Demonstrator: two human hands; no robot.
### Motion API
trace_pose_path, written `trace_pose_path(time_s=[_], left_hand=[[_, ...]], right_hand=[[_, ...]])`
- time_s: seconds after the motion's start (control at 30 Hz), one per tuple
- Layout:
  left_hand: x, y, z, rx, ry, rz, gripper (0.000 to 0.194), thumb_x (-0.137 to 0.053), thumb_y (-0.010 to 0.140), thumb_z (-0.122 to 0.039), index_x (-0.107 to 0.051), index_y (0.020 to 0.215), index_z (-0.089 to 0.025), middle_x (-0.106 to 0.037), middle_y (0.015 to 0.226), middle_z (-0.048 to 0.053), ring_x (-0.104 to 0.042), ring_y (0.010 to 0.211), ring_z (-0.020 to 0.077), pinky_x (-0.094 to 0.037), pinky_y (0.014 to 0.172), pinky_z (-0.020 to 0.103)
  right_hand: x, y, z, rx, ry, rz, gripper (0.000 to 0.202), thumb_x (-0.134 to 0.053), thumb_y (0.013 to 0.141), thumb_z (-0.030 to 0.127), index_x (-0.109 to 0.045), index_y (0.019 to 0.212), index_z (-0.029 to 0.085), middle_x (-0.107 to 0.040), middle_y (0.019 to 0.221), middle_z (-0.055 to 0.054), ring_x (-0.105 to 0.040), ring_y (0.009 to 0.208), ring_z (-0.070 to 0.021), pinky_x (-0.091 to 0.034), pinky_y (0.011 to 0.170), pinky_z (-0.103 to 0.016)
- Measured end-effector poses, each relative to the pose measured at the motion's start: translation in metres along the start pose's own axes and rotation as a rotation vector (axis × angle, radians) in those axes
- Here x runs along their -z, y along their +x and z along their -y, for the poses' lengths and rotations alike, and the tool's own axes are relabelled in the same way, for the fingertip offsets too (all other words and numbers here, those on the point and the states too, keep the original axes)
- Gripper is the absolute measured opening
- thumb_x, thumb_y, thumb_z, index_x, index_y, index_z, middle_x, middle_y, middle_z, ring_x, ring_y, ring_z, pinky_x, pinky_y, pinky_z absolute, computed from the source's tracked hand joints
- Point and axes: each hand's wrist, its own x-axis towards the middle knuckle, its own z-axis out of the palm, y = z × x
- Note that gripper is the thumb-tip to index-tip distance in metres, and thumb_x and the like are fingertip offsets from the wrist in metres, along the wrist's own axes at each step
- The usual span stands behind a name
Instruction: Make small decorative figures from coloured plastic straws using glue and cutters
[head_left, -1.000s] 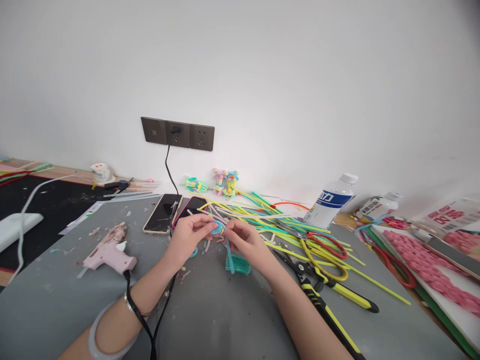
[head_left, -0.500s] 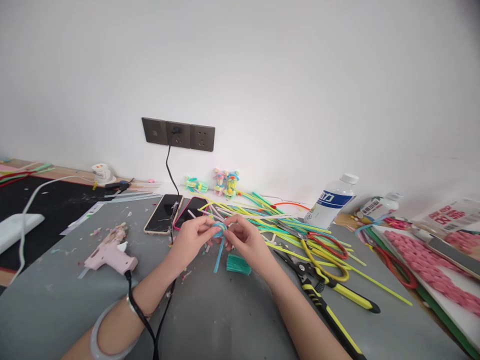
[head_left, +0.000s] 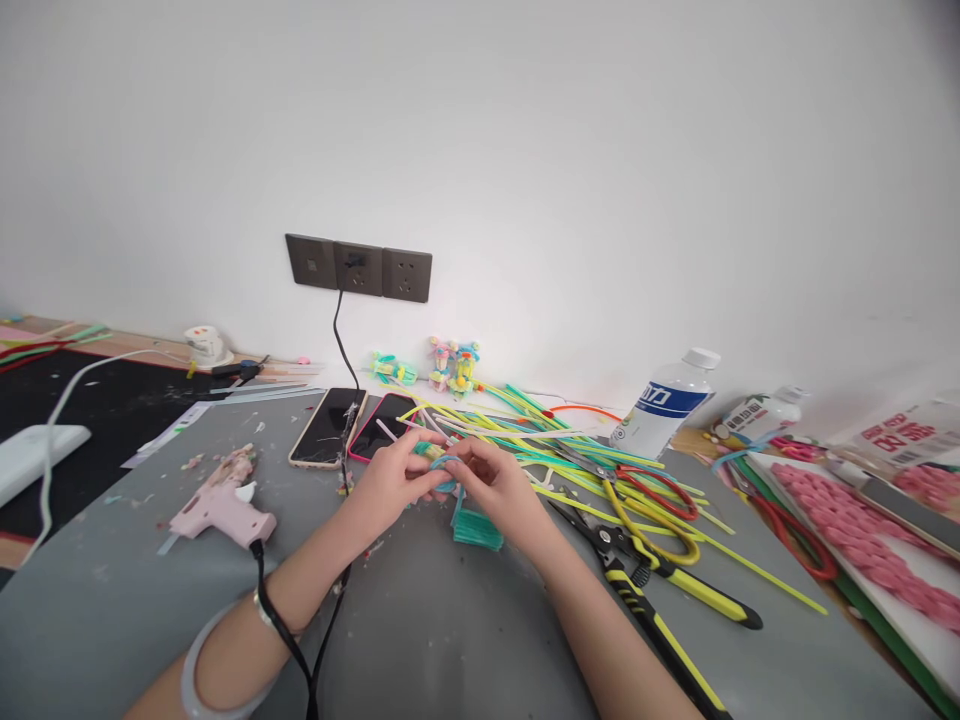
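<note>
— Above the bench [head_left: 420, 640], near the teal bundle [head_left: 478, 530]: a curled blue strip [head_left: 444, 463]. In what grip?
— Pinched in the fingertips of left hand [head_left: 394, 475] and right hand [head_left: 491, 478], partly hidden at the contact.
— Best handled how?
— Steady with the left, guide with the right in small turns; press lightly against kinking.

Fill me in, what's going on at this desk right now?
A person's left hand and right hand meet over the grey surface, pinching a small blue curled piece at the fingertips; the fingers partly hide it. A teal bundle lies just in front of the right hand. The pink glue gun lies unheld on the left, and the yellow-and-black pliers on the right. Small colourful figures sit by the wall.
</note>
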Motion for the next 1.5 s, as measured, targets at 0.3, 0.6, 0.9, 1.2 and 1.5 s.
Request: trace_pose_path(time_s=[0.3,0.6,0.9,1.2,1.5], left_hand=[[0.001,-0.001,-0.013,0.055,-0.204,0.049,0.038,-0.075,0.074,-0.048,-0.065,0.092,-0.015,-0.074,0.075,0.005,-0.072,0.069,0.0190,-0.053,0.059,0.025],[0.004,0.003,-0.009,0.114,-0.353,-0.037,0.039,-0.080,0.070,-0.048,-0.073,0.089,-0.015,-0.076,0.079,0.007,-0.073,0.074,0.0193,-0.054,0.060,0.023],[0.002,0.001,-0.016,0.124,-0.328,-0.049,0.039,-0.083,0.065,-0.047,-0.075,0.084,-0.015,-0.074,0.071,0.005,-0.070,0.067,0.0180,-0.054,0.058,0.024],[0.002,0.002,-0.007,0.107,-0.247,0.046,0.030,-0.079,0.072,-0.042,-0.072,0.084,-0.016,-0.071,0.072,0.003,-0.066,0.064,0.0142,-0.051,0.061,0.024],[0.000,0.000,-0.007,0.111,-0.333,0.057,0.033,-0.076,0.075,-0.045,-0.071,0.090,-0.016,-0.067,0.082,0.003,-0.063,0.069,0.0132,-0.051,0.063,0.023]], right_hand=[[0.005,0.001,0.001,-0.111,0.307,-0.024,0.036,-0.069,0.080,0.054,-0.057,0.077,0.021,-0.057,0.064,0.003,-0.051,0.047,-0.0098,-0.041,0.046,-0.024],[0.004,0.001,0.001,-0.112,0.359,-0.002,0.032,-0.073,0.079,0.048,-0.056,0.086,0.021,-0.058,0.070,0.005,-0.058,0.046,-0.0093,-0.044,0.045,-0.023],[0.004,0.000,0.002,-0.135,0.325,0.032,0.037,-0.073,0.077,0.050,-0.055,0.089,0.021,-0.055,0.066,0.007,-0.057,0.042,-0.0097,-0.044,0.042,-0.023],[0.005,0.000,0.003,-0.106,0.225,0.004,0.033,-0.064,0.083,0.053,-0.056,0.079,0.021,-0.051,0.056,0.006,-0.043,0.042,-0.0083,-0.036,0.040,-0.022],[0.002,-0.002,0.008,-0.186,0.378,0.068,0.035,-0.068,0.080,0.050,-0.047,0.079,0.022,-0.058,0.067,0.006,-0.062,0.045,-0.0111,-0.042,0.043,-0.021]])
